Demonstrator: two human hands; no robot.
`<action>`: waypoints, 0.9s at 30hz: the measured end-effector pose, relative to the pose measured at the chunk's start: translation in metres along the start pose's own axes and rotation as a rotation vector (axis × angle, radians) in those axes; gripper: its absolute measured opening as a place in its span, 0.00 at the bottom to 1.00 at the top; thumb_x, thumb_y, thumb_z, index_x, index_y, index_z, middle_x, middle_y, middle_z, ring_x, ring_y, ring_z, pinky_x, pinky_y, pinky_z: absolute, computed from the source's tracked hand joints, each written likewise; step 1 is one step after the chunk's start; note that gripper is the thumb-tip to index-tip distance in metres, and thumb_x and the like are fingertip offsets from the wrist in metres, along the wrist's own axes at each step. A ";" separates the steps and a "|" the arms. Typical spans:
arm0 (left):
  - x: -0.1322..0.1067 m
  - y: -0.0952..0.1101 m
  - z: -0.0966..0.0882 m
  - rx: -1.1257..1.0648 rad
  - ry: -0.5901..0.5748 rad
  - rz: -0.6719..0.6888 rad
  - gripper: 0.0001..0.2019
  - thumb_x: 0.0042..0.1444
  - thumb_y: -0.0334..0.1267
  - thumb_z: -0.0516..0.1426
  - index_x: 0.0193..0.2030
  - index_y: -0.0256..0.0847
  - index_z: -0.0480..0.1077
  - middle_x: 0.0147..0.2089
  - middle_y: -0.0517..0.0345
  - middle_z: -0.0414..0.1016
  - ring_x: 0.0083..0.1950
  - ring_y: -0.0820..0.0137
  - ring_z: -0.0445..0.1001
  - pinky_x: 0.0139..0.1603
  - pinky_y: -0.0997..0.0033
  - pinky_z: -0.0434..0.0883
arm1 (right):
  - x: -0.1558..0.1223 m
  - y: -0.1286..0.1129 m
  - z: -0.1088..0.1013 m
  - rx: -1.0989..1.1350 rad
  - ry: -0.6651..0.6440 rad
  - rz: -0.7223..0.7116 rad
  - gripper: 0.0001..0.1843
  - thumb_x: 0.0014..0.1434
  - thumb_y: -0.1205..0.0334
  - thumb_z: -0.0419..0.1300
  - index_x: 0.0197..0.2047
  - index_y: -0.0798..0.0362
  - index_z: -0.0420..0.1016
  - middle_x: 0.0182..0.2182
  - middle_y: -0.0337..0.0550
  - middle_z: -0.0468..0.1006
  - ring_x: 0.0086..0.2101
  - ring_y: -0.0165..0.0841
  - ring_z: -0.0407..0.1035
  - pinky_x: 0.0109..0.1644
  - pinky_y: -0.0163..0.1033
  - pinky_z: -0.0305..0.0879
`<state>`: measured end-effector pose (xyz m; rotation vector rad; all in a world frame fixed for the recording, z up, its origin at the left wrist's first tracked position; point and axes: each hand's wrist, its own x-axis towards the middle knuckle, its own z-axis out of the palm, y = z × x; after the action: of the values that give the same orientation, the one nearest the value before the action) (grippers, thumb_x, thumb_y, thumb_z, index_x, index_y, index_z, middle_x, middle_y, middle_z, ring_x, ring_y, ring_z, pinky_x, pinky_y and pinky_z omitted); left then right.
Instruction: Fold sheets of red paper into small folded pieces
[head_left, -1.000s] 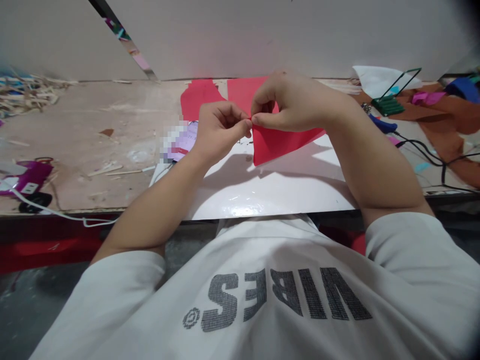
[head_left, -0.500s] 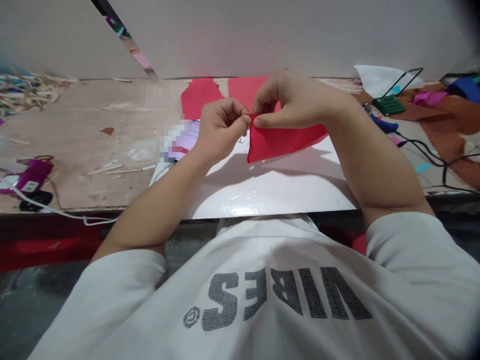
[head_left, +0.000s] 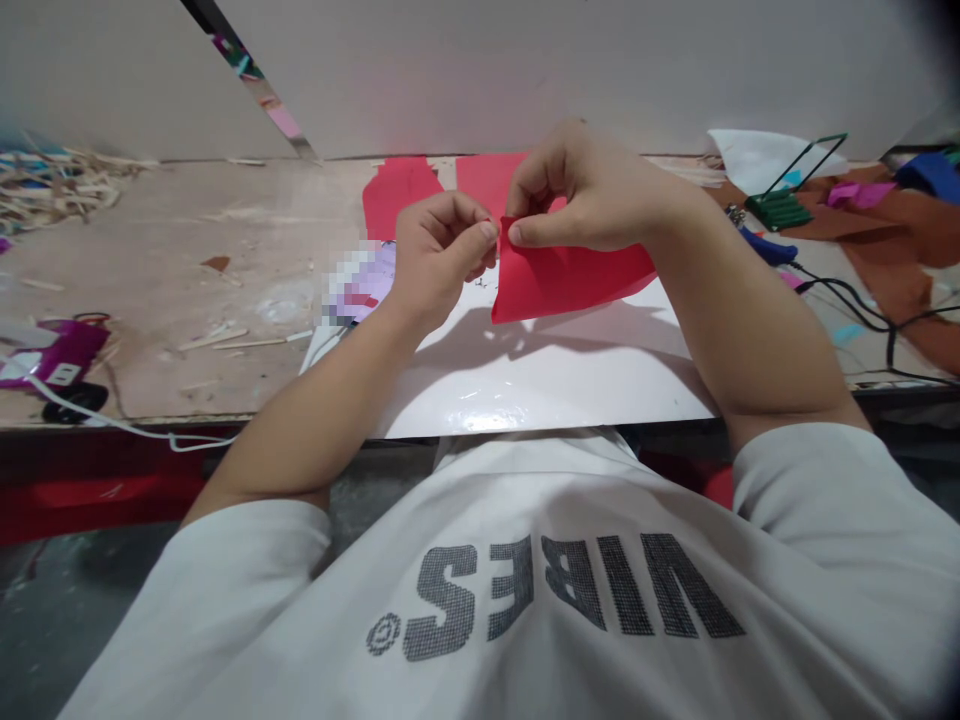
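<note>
My right hand [head_left: 574,195] pinches the near-left top corner of a red sheet [head_left: 574,285] between thumb and fingers. The sheet looks folded or curled along its left edge and hangs tilted above a glossy white board [head_left: 465,395], casting a shadow on it. Just left of that corner, my left hand [head_left: 446,245] is closed, thumb against forefinger. A narrow gap seems to part its fingertips from the sheet; whether they hold anything small is hidden. Further back lie a red piece [head_left: 397,195] and a lighter red sheet [head_left: 480,175].
A purple device [head_left: 64,350] with a white cable sits at the left, near wood slivers [head_left: 67,190]. A purple printed paper [head_left: 367,285] lies beside my left wrist. On the right are a green wire stand [head_left: 780,210], a blue-handled tool [head_left: 772,250], black cables and brown scraps.
My left fingertips have moved slightly left, away from the red sheet's corner. My right hand has risen a little, still gripping the sheet.
</note>
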<state>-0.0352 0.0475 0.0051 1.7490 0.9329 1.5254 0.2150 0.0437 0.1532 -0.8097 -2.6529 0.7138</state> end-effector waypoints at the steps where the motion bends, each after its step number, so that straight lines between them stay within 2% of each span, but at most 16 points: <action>1: -0.001 0.004 0.000 -0.009 -0.002 -0.018 0.34 0.71 0.77 0.75 0.40 0.51 0.70 0.28 0.64 0.72 0.28 0.70 0.73 0.30 0.59 0.71 | 0.000 0.001 0.001 -0.004 0.005 0.007 0.06 0.66 0.48 0.73 0.37 0.36 0.85 0.37 0.39 0.91 0.44 0.47 0.76 0.53 0.56 0.74; 4: -0.006 0.014 0.003 0.013 0.002 -0.084 0.30 0.68 0.70 0.77 0.38 0.51 0.71 0.28 0.63 0.73 0.27 0.68 0.75 0.29 0.59 0.69 | 0.002 0.003 0.002 -0.014 0.023 0.028 0.10 0.63 0.42 0.75 0.39 0.36 0.88 0.36 0.43 0.91 0.45 0.50 0.77 0.54 0.58 0.75; 6: -0.007 0.012 0.003 0.035 -0.018 -0.114 0.29 0.67 0.67 0.78 0.37 0.51 0.71 0.28 0.63 0.73 0.29 0.65 0.78 0.30 0.59 0.70 | 0.002 0.005 0.002 -0.029 0.002 0.044 0.11 0.61 0.42 0.76 0.39 0.37 0.89 0.36 0.44 0.92 0.45 0.51 0.77 0.55 0.59 0.75; 9: 0.005 -0.010 -0.005 0.030 -0.004 -0.141 0.32 0.69 0.70 0.80 0.39 0.50 0.71 0.28 0.64 0.71 0.31 0.68 0.76 0.31 0.60 0.69 | 0.003 0.007 0.000 -0.057 -0.062 0.062 0.09 0.64 0.44 0.76 0.39 0.37 0.87 0.37 0.41 0.91 0.43 0.48 0.75 0.53 0.57 0.73; 11: 0.024 -0.033 -0.021 -0.009 0.119 -0.199 0.37 0.71 0.78 0.78 0.43 0.49 0.68 0.30 0.65 0.73 0.34 0.71 0.71 0.34 0.62 0.66 | 0.004 0.009 -0.001 -0.067 -0.078 0.064 0.09 0.64 0.46 0.76 0.39 0.38 0.85 0.37 0.40 0.90 0.42 0.46 0.74 0.50 0.55 0.71; 13: 0.048 -0.058 -0.042 -0.119 0.345 -0.315 0.43 0.75 0.89 0.67 0.46 0.49 0.62 0.34 0.67 0.75 0.35 0.73 0.63 0.36 0.63 0.61 | 0.005 0.012 0.000 -0.073 -0.064 0.060 0.08 0.63 0.49 0.76 0.38 0.39 0.85 0.37 0.41 0.90 0.41 0.45 0.74 0.49 0.54 0.69; 14: 0.058 -0.069 -0.053 -0.200 0.377 -0.403 0.45 0.75 0.94 0.59 0.47 0.48 0.59 0.38 0.67 0.79 0.37 0.73 0.64 0.38 0.63 0.63 | 0.005 0.014 0.001 -0.078 -0.064 0.062 0.07 0.63 0.50 0.76 0.39 0.40 0.85 0.38 0.41 0.91 0.41 0.45 0.74 0.49 0.53 0.69; 16: 0.072 -0.085 -0.072 -0.340 0.308 -0.512 0.49 0.72 1.00 0.46 0.46 0.49 0.59 0.48 0.60 0.87 0.47 0.67 0.72 0.42 0.58 0.69 | 0.006 0.017 0.003 -0.096 -0.058 0.075 0.04 0.64 0.53 0.74 0.39 0.40 0.86 0.39 0.42 0.90 0.41 0.44 0.75 0.47 0.53 0.66; 18: 0.074 -0.094 -0.079 -0.398 0.193 -0.525 0.53 0.66 1.04 0.38 0.47 0.51 0.63 0.53 0.58 0.89 0.50 0.64 0.76 0.43 0.55 0.72 | 0.006 0.020 0.005 -0.103 -0.036 0.082 0.02 0.63 0.54 0.73 0.38 0.40 0.86 0.37 0.41 0.90 0.40 0.42 0.74 0.45 0.52 0.64; 20: 0.067 -0.095 -0.074 -0.408 0.198 -0.527 0.55 0.61 1.07 0.41 0.48 0.52 0.68 0.48 0.59 0.87 0.44 0.66 0.75 0.40 0.56 0.72 | 0.007 0.021 0.005 -0.099 -0.011 0.079 0.02 0.62 0.55 0.74 0.37 0.40 0.86 0.35 0.40 0.88 0.38 0.41 0.73 0.44 0.51 0.63; 22: 0.053 -0.086 -0.060 -0.366 0.212 -0.505 0.51 0.62 1.04 0.56 0.48 0.51 0.72 0.38 0.61 0.80 0.37 0.70 0.72 0.37 0.59 0.72 | 0.007 0.020 0.002 -0.087 -0.014 0.074 0.02 0.64 0.57 0.72 0.37 0.42 0.85 0.34 0.39 0.85 0.38 0.40 0.72 0.44 0.50 0.63; 23: 0.046 -0.078 -0.050 -0.337 0.183 -0.468 0.46 0.63 0.97 0.65 0.47 0.51 0.73 0.37 0.62 0.79 0.36 0.70 0.75 0.37 0.60 0.74 | 0.007 0.020 0.000 -0.086 -0.006 0.074 0.03 0.66 0.59 0.71 0.37 0.44 0.85 0.34 0.39 0.82 0.38 0.39 0.71 0.44 0.49 0.62; 24: 0.037 -0.068 -0.040 -0.307 0.110 -0.420 0.41 0.64 0.90 0.72 0.49 0.52 0.75 0.39 0.61 0.83 0.39 0.68 0.81 0.39 0.60 0.79 | 0.006 0.019 -0.002 -0.086 0.014 0.076 0.05 0.68 0.60 0.69 0.37 0.45 0.84 0.33 0.38 0.79 0.37 0.38 0.69 0.44 0.49 0.61; 25: 0.029 -0.056 -0.030 -0.275 0.032 -0.377 0.37 0.66 0.85 0.74 0.51 0.52 0.77 0.41 0.60 0.86 0.43 0.64 0.88 0.41 0.59 0.82 | 0.006 0.018 -0.005 -0.084 0.033 0.077 0.06 0.69 0.62 0.68 0.38 0.46 0.83 0.33 0.37 0.77 0.37 0.37 0.68 0.45 0.48 0.60; 27: 0.011 -0.031 -0.009 -0.237 -0.113 -0.336 0.33 0.72 0.81 0.71 0.52 0.50 0.81 0.46 0.52 0.90 0.52 0.53 0.95 0.46 0.54 0.88 | 0.005 0.018 -0.008 -0.088 0.068 0.079 0.06 0.71 0.62 0.68 0.39 0.45 0.82 0.33 0.35 0.75 0.38 0.37 0.66 0.45 0.47 0.58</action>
<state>-0.0465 0.0737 -0.0132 1.4137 0.8967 1.2511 0.2223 0.0620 0.1513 -0.9491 -2.6197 0.5811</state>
